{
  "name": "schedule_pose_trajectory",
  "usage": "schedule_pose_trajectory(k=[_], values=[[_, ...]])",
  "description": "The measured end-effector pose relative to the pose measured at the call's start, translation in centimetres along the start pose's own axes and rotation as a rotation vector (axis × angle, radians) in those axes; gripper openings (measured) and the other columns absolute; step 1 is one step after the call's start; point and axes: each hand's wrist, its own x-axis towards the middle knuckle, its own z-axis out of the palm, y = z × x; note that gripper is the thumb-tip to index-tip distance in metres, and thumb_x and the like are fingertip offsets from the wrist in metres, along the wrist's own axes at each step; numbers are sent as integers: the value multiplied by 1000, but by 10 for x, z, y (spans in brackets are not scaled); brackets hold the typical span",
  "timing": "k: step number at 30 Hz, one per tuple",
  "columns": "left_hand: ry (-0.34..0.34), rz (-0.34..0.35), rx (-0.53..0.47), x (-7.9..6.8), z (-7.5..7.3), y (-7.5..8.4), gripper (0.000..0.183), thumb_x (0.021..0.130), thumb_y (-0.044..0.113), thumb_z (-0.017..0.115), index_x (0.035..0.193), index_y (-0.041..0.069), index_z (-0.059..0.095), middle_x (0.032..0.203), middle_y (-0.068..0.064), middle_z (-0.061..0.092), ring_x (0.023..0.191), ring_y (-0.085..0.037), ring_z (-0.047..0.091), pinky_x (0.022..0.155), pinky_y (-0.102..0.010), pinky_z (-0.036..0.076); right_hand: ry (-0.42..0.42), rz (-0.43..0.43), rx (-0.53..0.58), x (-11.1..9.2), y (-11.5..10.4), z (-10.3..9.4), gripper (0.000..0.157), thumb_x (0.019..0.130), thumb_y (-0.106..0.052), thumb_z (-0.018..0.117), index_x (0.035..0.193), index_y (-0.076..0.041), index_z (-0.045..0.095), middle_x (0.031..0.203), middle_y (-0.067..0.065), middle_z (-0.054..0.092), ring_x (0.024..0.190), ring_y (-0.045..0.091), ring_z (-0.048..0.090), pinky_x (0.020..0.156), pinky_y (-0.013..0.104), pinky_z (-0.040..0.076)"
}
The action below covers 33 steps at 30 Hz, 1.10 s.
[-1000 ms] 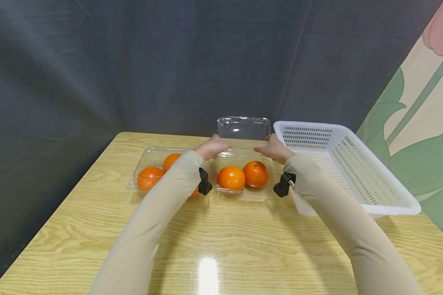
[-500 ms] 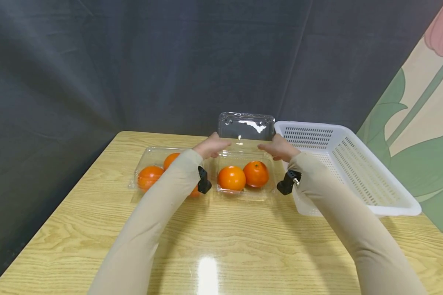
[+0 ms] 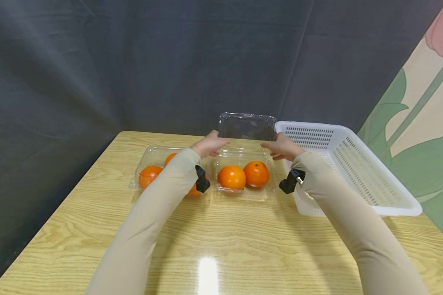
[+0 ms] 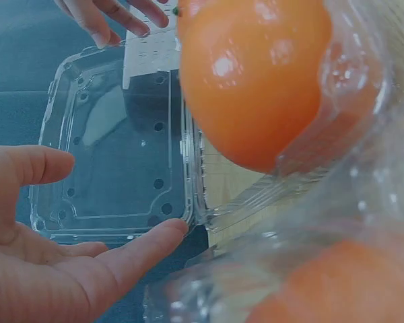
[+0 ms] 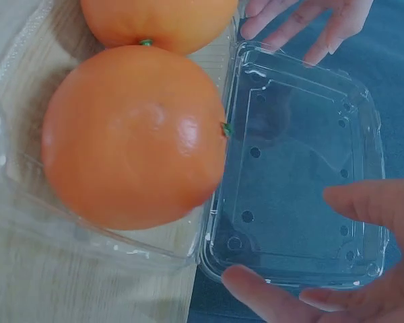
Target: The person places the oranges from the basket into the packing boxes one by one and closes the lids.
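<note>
A clear plastic clamshell box (image 3: pixel 245 197) holds two oranges, one on the left (image 3: pixel 231 177) and one on the right (image 3: pixel 256 173). Its clear lid (image 3: pixel 248 127) stands raised at the back, hinged to the base, with small round holes in it. My left hand (image 3: pixel 209 145) is at the lid's left side, thumb and fingers spread apart; in the left wrist view a fingertip (image 4: pixel 172 232) overlaps the lid's lower corner, and contact cannot be told. On the lid's right side, my right hand (image 3: pixel 282 147) has its thumb and fingers likewise spread, holding nothing.
Left of the box is a second clear clamshell (image 3: pixel 142 157) with several oranges (image 3: pixel 149 176), partly behind my left sleeve. A white perforated plastic basket (image 3: pixel 391 186) stands at the right. A dark curtain (image 3: pixel 206 61) hangs behind the wooden table (image 3: pixel 243 246).
The lid has risen slightly and shifted a little right. My right hand has moved outward to the right; my left hand has drifted slightly left. The oranges and basket stay in place.
</note>
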Motion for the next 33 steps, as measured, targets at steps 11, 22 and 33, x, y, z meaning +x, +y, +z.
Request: schedule_pose_trajectory(k=[11,22,33], values=[[27,54,-45,-2,-2,4,69,95,22,46,148,2,7,152,-17,21,126,-34,47,107,-40,40,61,-49,87,-5,-4,-5,72,95,-21,49,141,11,3,147,32,15,130,42,40,100,44,44],[75,110,-33,-7,-7,9,59,97,25,43,146,8,13,62,1,35,48,-11,29,75,-35,37,161,-119,127,-10,-6,-9,66,95,-21,49,140,7,9,132,27,36,114,32,49,97,42,48],[131,160,50,-15,-11,15,55,98,26,43,144,10,18,141,-16,38,122,-28,45,104,-43,38,211,-216,156,-20,-7,-13,66,94,-19,50,142,4,11,141,31,28,122,40,44,101,47,44]])
